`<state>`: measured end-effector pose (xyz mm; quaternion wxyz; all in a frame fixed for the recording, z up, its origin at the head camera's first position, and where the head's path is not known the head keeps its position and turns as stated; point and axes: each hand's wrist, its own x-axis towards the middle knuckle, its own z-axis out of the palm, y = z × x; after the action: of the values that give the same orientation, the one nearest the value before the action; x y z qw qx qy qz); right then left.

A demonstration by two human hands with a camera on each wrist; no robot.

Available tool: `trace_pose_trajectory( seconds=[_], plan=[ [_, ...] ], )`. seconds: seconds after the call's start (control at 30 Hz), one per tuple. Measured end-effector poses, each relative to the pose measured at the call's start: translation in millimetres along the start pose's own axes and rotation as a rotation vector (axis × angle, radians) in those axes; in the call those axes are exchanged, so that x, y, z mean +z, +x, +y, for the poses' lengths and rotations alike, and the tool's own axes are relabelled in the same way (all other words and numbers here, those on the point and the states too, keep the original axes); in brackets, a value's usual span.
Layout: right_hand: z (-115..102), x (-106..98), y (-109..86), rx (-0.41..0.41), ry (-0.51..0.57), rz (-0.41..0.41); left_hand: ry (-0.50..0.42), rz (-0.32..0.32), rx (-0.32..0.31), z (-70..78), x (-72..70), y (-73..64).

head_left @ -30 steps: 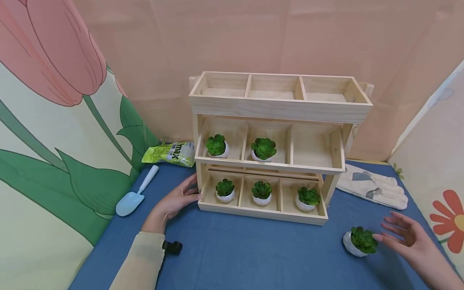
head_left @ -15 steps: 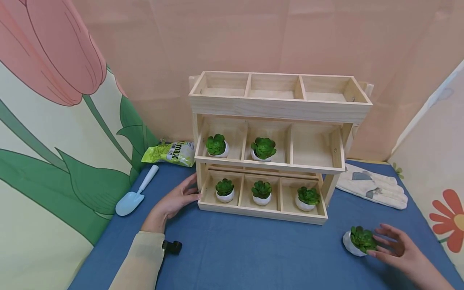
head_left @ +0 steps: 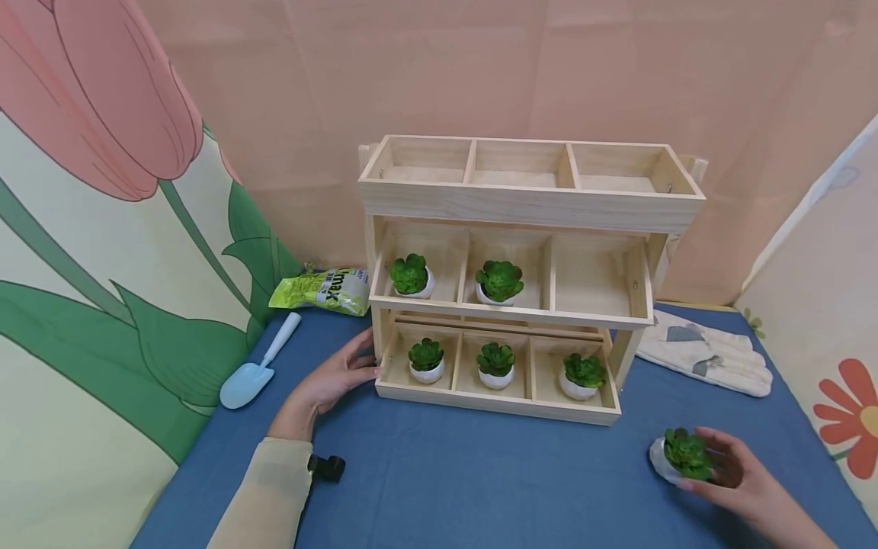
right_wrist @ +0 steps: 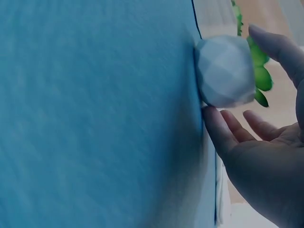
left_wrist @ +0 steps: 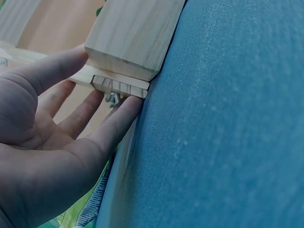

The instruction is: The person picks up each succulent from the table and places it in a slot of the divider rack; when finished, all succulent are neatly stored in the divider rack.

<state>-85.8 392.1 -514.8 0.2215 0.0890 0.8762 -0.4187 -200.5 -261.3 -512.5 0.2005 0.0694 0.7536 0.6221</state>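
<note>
A three-tier wooden planter stand (head_left: 532,207) stands on the blue cloth, each tier split into compartments. My left hand (head_left: 338,379) touches the stand's lower left side; in the left wrist view its thumb lies at the box corner and the outstretched fingers (left_wrist: 118,124) reach the slatted foot. A small succulent in a white faceted pot (head_left: 688,454) sits on the cloth at the right. Around it is my right hand (head_left: 744,476), thumb on one side and loosely bent fingers on the other. In the right wrist view the fingertips are right at the pot's edge (right_wrist: 225,71).
Potted succulents stand in the bottom tier (head_left: 495,405) and in the left and middle compartments of the middle tier (head_left: 598,284). A light blue trowel (head_left: 248,383) and a green bag (head_left: 326,290) lie left of the stand. White gloves (head_left: 706,354) lie right.
My right hand has moved left and slightly down to the succulent, its thumb and fingers coming around the pot. The pot stays in place, and my left hand has not moved.
</note>
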Motion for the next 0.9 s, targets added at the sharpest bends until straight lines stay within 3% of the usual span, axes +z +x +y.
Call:
trace_pose_trajectory(
  seconds=[0.13, 0.4, 0.9],
  plan=[
    [1.0, 2.4, 1.7, -0.031, -0.039, 0.015, -0.007, -0.001, -0.007, 1.1, 0.6, -0.7],
    [-4.3, 7.5, 6.1, -0.010, -0.060, 0.016, -0.002, -0.003, -0.007, 0.3, -0.1, 0.3],
    [-9.1, 11.5, 5.3, -0.021, -0.045, 0.015, 0.001, -0.011, 0.004, 1.0, -0.1, 0.3]
  ],
)
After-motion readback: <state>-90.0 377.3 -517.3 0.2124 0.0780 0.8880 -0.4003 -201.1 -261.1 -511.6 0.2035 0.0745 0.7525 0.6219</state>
